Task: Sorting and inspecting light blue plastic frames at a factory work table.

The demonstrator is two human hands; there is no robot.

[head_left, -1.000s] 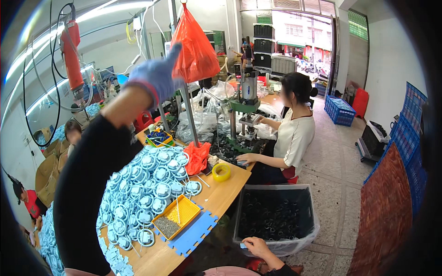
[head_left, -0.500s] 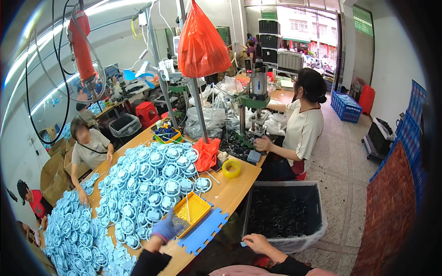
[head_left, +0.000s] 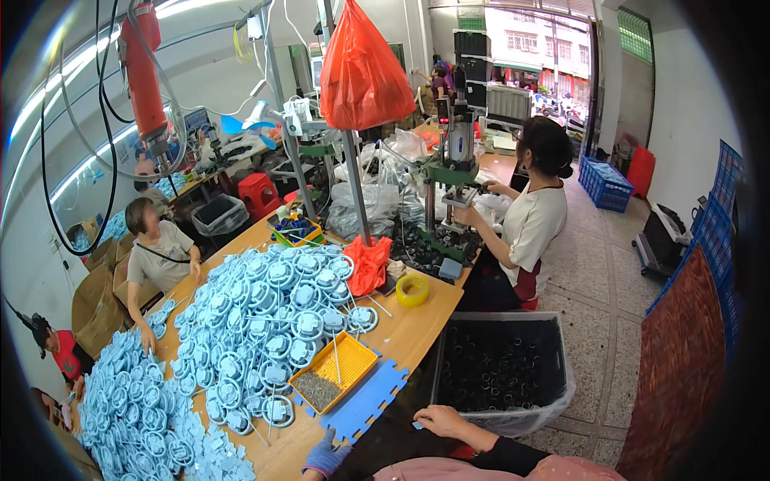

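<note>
My left hand [head_left: 326, 456], in a blue-purple knit glove, is low at the table's front edge, beside the blue foam mat [head_left: 362, 407]. Its fingers are drawn together; whatever they may hold is too small to make out. My bare right hand [head_left: 443, 420] is closed on a small light-blue plastic piece [head_left: 418, 426], right of the mat. On the mat's far side rests a yellow tray [head_left: 358, 366] with a heap of small grey metal parts [head_left: 318, 390] and a thin pale stick in it. Beyond the tray spreads a large pile of light-blue round plastic parts [head_left: 279, 276].
A bin of black rings [head_left: 501, 365] stands right of the table. Yellow tape [head_left: 412, 290] and a red bag [head_left: 369, 264] lie on the table. One co-worker [head_left: 533, 216] works at a press; another [head_left: 164, 248] reaches into the pile. A red tool [head_left: 144, 76] hangs upper left.
My left hand has left the yellow tray and come down toward me at the table edge. My right hand stays nearly in place. The co-worker at the press has raised a hand to it.
</note>
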